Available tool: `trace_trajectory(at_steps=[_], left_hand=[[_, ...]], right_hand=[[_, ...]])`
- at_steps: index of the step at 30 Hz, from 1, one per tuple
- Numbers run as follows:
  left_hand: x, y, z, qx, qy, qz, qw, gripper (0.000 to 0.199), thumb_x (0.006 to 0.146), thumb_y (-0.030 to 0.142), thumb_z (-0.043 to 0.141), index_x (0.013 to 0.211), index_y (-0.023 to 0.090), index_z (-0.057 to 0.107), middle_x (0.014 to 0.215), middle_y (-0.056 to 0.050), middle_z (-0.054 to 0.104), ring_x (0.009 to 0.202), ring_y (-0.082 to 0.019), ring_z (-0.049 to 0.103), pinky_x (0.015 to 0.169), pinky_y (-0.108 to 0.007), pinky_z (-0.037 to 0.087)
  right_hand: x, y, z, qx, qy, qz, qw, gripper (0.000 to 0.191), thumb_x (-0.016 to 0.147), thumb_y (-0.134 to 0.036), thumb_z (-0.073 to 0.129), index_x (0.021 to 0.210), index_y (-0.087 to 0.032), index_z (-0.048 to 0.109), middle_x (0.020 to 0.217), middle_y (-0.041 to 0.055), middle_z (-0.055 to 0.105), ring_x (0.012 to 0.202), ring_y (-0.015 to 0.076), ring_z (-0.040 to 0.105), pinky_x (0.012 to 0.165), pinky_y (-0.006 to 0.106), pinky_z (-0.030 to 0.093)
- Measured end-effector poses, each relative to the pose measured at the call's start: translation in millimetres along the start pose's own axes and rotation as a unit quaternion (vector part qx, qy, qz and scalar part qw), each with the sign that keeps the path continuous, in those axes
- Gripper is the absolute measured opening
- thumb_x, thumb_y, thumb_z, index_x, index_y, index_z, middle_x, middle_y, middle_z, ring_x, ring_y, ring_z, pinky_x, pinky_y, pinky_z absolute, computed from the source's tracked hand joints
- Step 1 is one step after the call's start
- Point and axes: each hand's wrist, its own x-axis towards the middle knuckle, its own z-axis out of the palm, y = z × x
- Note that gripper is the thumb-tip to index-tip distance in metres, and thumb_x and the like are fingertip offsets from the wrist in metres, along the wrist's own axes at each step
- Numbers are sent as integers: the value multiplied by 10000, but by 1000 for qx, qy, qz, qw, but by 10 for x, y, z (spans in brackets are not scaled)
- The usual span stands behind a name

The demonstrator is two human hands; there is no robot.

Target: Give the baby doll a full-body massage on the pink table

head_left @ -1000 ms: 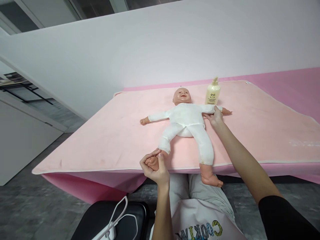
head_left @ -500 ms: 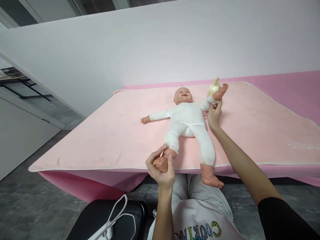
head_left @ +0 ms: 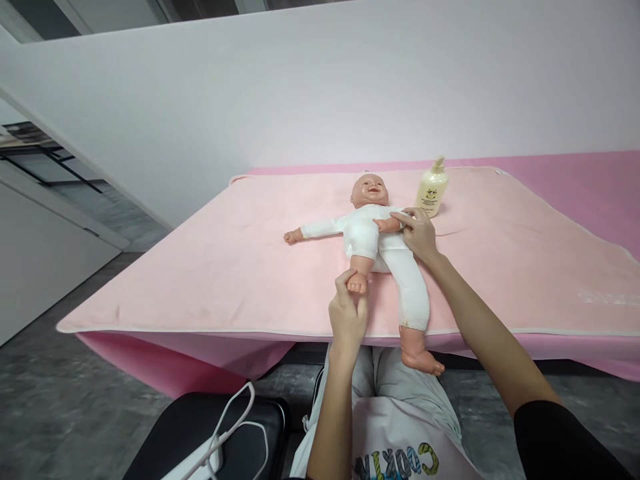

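Observation:
A baby doll (head_left: 357, 230) with a white cloth body and vinyl head, hands and feet lies on its back on a pink blanket (head_left: 240, 280). My left hand (head_left: 349, 317) is closed around its foot on the left side, and that leg is bent up over the belly. My right hand (head_left: 420, 235) grips the doll's arm on the right side, folded across the chest. The doll's other arm stretches out to the left. Its other leg lies straight, the foot hanging past the table's front edge. A cream pump bottle (head_left: 431, 193) stands just behind my right hand.
The blanket lies over a pink table cover (head_left: 575, 187) against a white wall (head_left: 320, 87). At the lower left, a white cable (head_left: 235, 430) and power strip rest on a black seat (head_left: 175, 427). My lap is below the table edge.
My left hand has pushed the doll's foot up and right, bending the leg. My right hand has brought the doll's raised arm inward across its chest, uncovering the bottle.

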Motion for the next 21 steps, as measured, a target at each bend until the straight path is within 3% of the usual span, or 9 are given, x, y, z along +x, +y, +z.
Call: trace_trajectory(at_steps=[5,8,12,14,17,21], left_hand=[[11,-43,71,-28,18,21,999,336,819,200,524,1147,221,450,1010,-66,673,774,-197,669,620,-276,480],[9,-64,97,-74,53,32,995,354,797,224,592,1117,215,439,1044,-77,653,878,-195,664,710,-294,507],[-4,-58,110,-124,143,64,980,378,753,222,669,1036,208,418,1229,-144,569,1148,-216,573,920,-358,476],[-25,-43,106,-136,186,91,969,382,742,194,677,1014,204,409,1299,-175,517,1239,-231,506,987,-407,437],[-87,-8,81,-138,225,131,956,382,730,164,680,993,200,404,1292,-181,522,1258,-244,489,1004,-464,423],[-206,43,30,-142,228,190,944,311,754,134,629,959,192,402,1214,-155,588,1224,-250,523,996,-519,432]], right_hand=[[-9,-11,-17,-10,-28,24,999,553,664,-37,422,1140,-212,643,1035,93,561,983,236,493,860,381,449],[-12,19,8,29,-20,45,998,547,647,-55,453,1142,-206,630,1068,98,545,1025,245,492,887,391,450],[14,104,98,147,23,108,983,476,646,-122,532,1106,-203,624,1118,87,523,1086,232,477,976,408,414],[39,143,132,231,40,165,958,439,634,-172,591,1071,-209,617,1120,67,535,1090,219,479,988,410,410],[81,165,125,373,58,261,888,355,643,-237,628,995,-208,592,1004,20,586,988,177,531,934,387,458],[125,127,34,480,109,344,800,282,692,-289,620,956,-211,559,958,-11,601,897,140,572,805,315,529]])
